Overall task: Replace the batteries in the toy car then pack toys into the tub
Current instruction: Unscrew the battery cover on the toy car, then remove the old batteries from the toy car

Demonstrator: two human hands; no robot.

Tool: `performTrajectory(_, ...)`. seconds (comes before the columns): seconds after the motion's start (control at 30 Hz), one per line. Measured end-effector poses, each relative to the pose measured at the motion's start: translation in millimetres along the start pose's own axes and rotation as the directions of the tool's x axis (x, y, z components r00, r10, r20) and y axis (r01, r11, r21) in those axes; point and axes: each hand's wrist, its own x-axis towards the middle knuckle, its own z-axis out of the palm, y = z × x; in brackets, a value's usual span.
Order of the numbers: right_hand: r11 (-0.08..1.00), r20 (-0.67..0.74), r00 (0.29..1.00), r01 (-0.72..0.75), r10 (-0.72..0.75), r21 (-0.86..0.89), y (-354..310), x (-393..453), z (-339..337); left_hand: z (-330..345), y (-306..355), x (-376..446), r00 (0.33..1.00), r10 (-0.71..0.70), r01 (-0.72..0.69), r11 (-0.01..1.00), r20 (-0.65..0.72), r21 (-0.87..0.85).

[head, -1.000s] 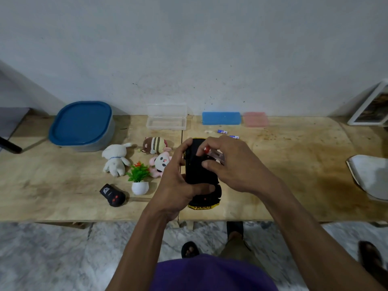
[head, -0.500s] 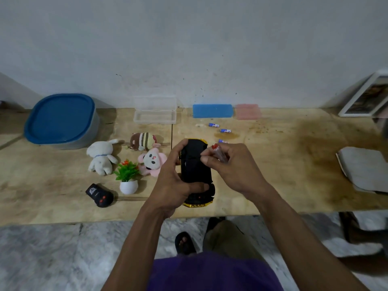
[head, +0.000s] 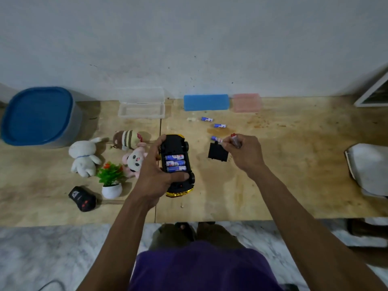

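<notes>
The black and yellow toy car [head: 176,164] lies upside down on the wooden table [head: 294,175]. My left hand [head: 153,177] grips it from the left side. Its battery bay is uncovered and shows three blue batteries [head: 175,163]. The black battery cover [head: 217,153] lies flat on the table to the right of the car. My right hand [head: 244,155] holds a small screwdriver [head: 235,140] with a red end, and its fingertips are at the cover's far right corner. A loose blue battery [head: 216,139] lies just beyond the cover. The tub [head: 39,117] with a blue lid stands far left.
A white bunny [head: 84,157], a striped plush [head: 126,139], a pink plush [head: 135,161], a small potted plant [head: 110,181] and a black remote [head: 82,198] lie left of the car. Two more batteries [head: 213,122], clear [head: 141,106], blue [head: 205,102] and pink [head: 246,102] boxes sit at the back.
The cover has come off the car and now lies on the table to its right. My right hand moved right with the screwdriver. The batteries in the car are now exposed.
</notes>
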Motion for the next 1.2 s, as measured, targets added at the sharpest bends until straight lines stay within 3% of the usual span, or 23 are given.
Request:
performTrajectory(0.27,0.954,0.183,0.978,-0.042,0.1,-0.296,72,41,26,4,-12,11,0.997,-0.029,0.03,0.999,-0.074,0.013)
performTrajectory(0.83,0.931,0.155,0.985,-0.016,0.078,-0.365,99,50,39,0,-10,33,0.993,-0.087,0.09,0.996,-0.074,0.029)
performTrajectory(1.1,0.912,-0.067,0.997,-0.001,-0.029,-0.411,105,39,32,4,-10,33,0.994,-0.079,0.081,0.996,-0.075,0.026)
performTrajectory(1.2,0.874,-0.172,0.984,-0.115,0.036,-0.472,103,36,28,6,-12,30,0.994,-0.079,0.081,0.996,-0.073,0.028)
